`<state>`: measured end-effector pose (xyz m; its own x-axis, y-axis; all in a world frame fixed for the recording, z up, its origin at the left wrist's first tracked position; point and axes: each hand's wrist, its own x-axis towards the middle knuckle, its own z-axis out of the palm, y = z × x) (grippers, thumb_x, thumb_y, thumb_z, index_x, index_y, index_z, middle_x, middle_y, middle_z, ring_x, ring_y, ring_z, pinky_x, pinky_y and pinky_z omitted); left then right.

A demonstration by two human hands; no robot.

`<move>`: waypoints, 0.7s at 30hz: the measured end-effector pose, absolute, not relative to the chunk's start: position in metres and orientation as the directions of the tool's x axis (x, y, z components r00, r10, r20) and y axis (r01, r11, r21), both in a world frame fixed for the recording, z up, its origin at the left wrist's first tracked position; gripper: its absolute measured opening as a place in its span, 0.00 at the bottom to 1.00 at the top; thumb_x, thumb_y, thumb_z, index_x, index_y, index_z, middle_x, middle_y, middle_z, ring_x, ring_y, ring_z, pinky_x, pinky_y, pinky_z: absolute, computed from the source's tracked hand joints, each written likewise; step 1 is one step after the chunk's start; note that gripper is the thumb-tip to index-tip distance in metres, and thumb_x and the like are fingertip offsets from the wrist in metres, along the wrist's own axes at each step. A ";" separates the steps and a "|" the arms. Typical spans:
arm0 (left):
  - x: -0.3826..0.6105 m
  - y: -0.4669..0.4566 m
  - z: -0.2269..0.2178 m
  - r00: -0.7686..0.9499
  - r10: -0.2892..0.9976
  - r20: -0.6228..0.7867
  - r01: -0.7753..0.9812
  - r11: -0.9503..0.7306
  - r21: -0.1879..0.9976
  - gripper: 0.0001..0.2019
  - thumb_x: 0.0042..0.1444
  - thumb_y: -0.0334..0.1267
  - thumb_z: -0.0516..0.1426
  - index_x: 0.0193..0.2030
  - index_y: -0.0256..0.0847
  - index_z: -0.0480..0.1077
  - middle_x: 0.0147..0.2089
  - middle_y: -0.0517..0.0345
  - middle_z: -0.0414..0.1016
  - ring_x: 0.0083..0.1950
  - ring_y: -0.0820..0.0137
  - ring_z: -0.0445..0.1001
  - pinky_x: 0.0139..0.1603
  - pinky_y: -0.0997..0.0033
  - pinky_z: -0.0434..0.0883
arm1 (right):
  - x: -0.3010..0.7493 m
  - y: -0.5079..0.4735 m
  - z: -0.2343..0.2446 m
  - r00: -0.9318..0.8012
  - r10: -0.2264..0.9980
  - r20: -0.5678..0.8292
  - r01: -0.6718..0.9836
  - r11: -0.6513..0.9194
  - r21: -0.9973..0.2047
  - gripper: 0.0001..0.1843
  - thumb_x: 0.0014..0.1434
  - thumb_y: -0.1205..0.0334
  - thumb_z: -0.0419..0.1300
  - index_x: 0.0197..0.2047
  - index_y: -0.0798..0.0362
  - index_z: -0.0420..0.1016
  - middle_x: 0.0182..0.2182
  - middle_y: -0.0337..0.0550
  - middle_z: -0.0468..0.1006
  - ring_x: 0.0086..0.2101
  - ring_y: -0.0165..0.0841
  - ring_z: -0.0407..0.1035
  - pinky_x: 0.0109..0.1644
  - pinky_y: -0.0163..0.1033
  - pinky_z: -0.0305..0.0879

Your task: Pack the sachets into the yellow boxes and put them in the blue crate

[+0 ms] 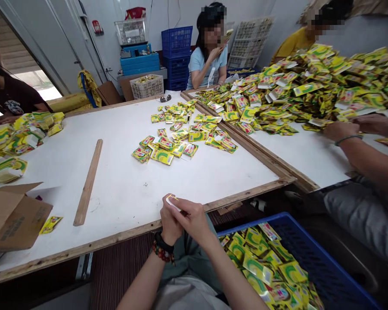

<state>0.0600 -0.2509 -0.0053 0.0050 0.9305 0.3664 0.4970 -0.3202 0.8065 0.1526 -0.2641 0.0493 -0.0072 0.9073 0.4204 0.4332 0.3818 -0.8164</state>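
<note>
At the near edge of the white table (pixel 125 185), my left hand (pixel 170 221) and my right hand (pixel 192 217) are together, fingers closed round a small packet (pixel 173 201). Only its white and yellow end shows; the fingers cover the rest. Beyond my hands lies a loose group of yellow-green packets (pixel 163 156), some with white flaps sticking out. To my right, below table height, a blue crate (pixel 297 226) holds many similar packets (pixel 258 269).
A wooden strip (pixel 88 181) and a cardboard box (pixel 22 219) lie on the left, with a single packet (pixel 51 224) beside the box. Stacked packets (pixel 13 133) stand at far left. A large packet heap (pixel 287 90) covers the adjoining table. Co-workers sit around; one's hands (pixel 345 129) are at right.
</note>
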 end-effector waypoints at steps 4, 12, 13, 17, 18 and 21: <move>0.062 -0.251 0.000 0.021 0.933 0.358 0.527 -0.315 0.790 0.11 0.58 0.40 0.51 0.46 0.42 0.57 0.31 0.59 0.67 0.28 0.67 0.68 0.27 0.71 0.61 | 0.155 -0.260 0.053 0.068 0.965 0.254 0.427 0.202 -0.881 0.18 0.61 0.60 0.55 0.51 0.54 0.78 0.38 0.43 0.84 0.21 0.29 0.73 0.26 0.33 0.70; 0.060 -0.252 -0.007 -0.028 0.933 0.360 0.459 -0.308 0.833 0.07 0.60 0.41 0.50 0.41 0.43 0.56 0.29 0.62 0.62 0.26 0.69 0.63 0.26 0.72 0.59 | 0.160 -0.260 0.057 -0.178 0.942 0.285 0.478 0.336 -0.811 0.17 0.63 0.60 0.55 0.52 0.50 0.77 0.42 0.46 0.83 0.38 0.37 0.78 0.43 0.39 0.73; 0.059 -0.252 -0.007 -0.035 0.931 0.362 0.436 -0.312 0.844 0.06 0.62 0.42 0.48 0.41 0.43 0.56 0.29 0.61 0.62 0.27 0.69 0.64 0.27 0.71 0.61 | 0.158 -0.261 0.056 -0.210 0.928 0.306 0.503 0.371 -0.780 0.17 0.63 0.60 0.55 0.54 0.50 0.75 0.44 0.47 0.82 0.40 0.38 0.78 0.45 0.40 0.73; 0.054 -0.255 -0.001 0.036 0.933 0.358 0.348 -0.347 0.871 0.10 0.64 0.43 0.46 0.47 0.41 0.58 0.39 0.54 0.67 0.36 0.67 0.69 0.36 0.67 0.67 | 0.153 -0.267 0.052 -0.197 0.895 0.401 0.531 0.441 -0.723 0.18 0.65 0.65 0.50 0.55 0.48 0.73 0.44 0.48 0.82 0.40 0.36 0.78 0.43 0.39 0.74; 0.053 -0.256 0.001 0.093 0.933 0.349 0.326 -0.360 0.874 0.14 0.62 0.44 0.49 0.51 0.41 0.58 0.43 0.51 0.67 0.39 0.66 0.70 0.38 0.66 0.69 | 0.157 -0.271 0.053 -0.181 0.895 0.408 0.545 0.437 -0.716 0.19 0.66 0.65 0.49 0.56 0.48 0.73 0.42 0.48 0.82 0.38 0.36 0.78 0.40 0.38 0.74; 0.049 -0.258 0.006 0.281 0.893 0.352 0.272 -0.426 0.863 0.28 0.55 0.49 0.57 0.59 0.41 0.55 0.54 0.45 0.65 0.49 0.61 0.69 0.45 0.61 0.71 | 0.199 -0.293 0.055 -0.069 0.945 0.320 0.689 0.277 -0.670 0.20 0.65 0.61 0.48 0.55 0.50 0.74 0.37 0.50 0.84 0.33 0.39 0.79 0.36 0.39 0.73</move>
<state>0.0495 -0.2578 0.0064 0.2809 0.8927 0.3525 0.2719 -0.4262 0.8628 0.1988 -0.2926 0.0553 -0.0685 0.9450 0.3199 0.6889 0.2768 -0.6699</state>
